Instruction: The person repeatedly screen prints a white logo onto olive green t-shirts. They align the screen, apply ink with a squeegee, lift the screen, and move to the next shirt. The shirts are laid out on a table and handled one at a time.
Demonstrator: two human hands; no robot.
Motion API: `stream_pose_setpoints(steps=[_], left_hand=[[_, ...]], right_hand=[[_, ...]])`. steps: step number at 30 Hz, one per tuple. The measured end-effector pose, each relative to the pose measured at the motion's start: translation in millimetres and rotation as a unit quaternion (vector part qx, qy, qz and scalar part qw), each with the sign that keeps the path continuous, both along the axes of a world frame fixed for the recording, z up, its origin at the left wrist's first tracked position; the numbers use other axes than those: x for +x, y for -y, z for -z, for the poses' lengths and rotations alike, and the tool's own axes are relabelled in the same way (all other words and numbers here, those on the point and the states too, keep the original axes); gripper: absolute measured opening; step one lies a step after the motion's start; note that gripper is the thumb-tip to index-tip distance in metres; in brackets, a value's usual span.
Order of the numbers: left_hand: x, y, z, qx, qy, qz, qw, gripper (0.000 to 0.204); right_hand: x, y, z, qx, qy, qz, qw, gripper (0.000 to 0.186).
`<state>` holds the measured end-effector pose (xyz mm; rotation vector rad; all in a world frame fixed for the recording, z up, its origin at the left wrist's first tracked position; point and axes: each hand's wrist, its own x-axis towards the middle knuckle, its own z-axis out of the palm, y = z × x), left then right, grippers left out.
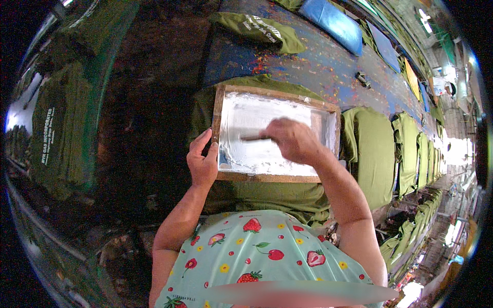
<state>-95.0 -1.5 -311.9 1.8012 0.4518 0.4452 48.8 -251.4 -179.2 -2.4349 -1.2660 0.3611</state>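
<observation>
A wooden screen-printing frame (272, 178) lies over an olive-green garment (262, 195), whose cloth shows beyond its near and far sides. White ink (267, 110) is smeared across the mesh inside. My left hand (202, 159) grips the frame's left side, thumb and fingers about the wood. Inside the frame, my right hand (294, 141) is closed on a squeegee (251, 137), blurred by motion. Only a thin dark strip of the squeegee shows left of the fingers; the rest is hidden by the hand or smeared.
Several olive garments (367, 149) lie in a row rightward along the paint-spattered blue table (318, 72). A printed olive garment (262, 32) rests on the far side, near a shiny blue board (331, 24). Left of the table is a dark gap, with more printed cloth (61, 128) beyond.
</observation>
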Motion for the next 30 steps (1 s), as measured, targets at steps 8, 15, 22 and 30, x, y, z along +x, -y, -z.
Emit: stream_pose_setpoints(steps=[8,15,22,30], left_hand=[[0,-1,2,0.120,0.023,0.006,0.992,0.039],[0,1,2,0.179,-0.015,-0.008,0.984,0.041],[-2,0,0,0.186,-0.003,-0.003,0.983,0.041],[-2,-3,-1,0.195,-0.031,0.003,0.980,0.040]], right_hand=[[64,-46,18,0.016,0.050,-0.029,0.998,0.034],[83,-35,16,0.040,0.077,-0.263,0.961,0.023],[92,27,14,0.044,0.059,-0.312,0.947,0.016],[86,134,11,-0.008,0.045,-0.241,0.970,0.025]])
